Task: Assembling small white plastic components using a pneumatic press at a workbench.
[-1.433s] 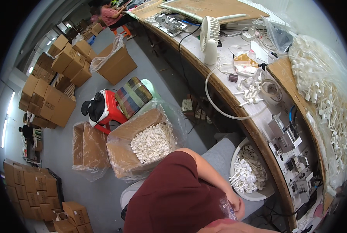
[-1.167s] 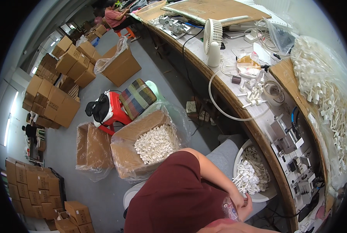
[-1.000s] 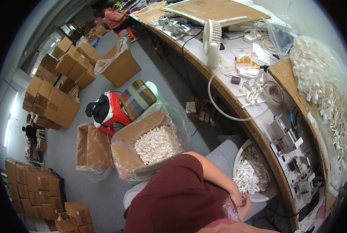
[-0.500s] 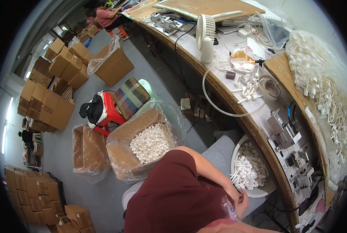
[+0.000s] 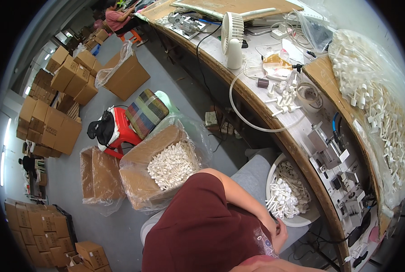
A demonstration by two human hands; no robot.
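Note:
My left hand [image 5: 280, 233] is low in front of my body, beside the near rim of a white tub [image 5: 312, 218]. Its fingers are curled in. A small dark edge shows by the wrist, and whatever the fingers hold, if anything, is hidden. Inside the tub lie many white plastic stem-shaped parts [image 5: 286, 197] with wider caps. The tub stands between my grey-clad leg and the workbench [image 5: 252, 102]. My right hand is out of sight.
On the bench stand a white fan [image 5: 232, 41], metal fixtures [image 5: 331, 154], a tape roll [image 5: 309, 96] and loose white parts [image 5: 282, 97]. A bulging bag of parts [image 5: 375, 95] lies right. Left are a lined carton of parts [image 5: 139, 181], a red stool [image 5: 123, 136] and stacked cartons. A person [image 5: 117, 20] sits far off.
The whole view has shifted slightly, so bench and cartons appear a little further left. My left hand stays by the tub, fingers drawn in a bit more.

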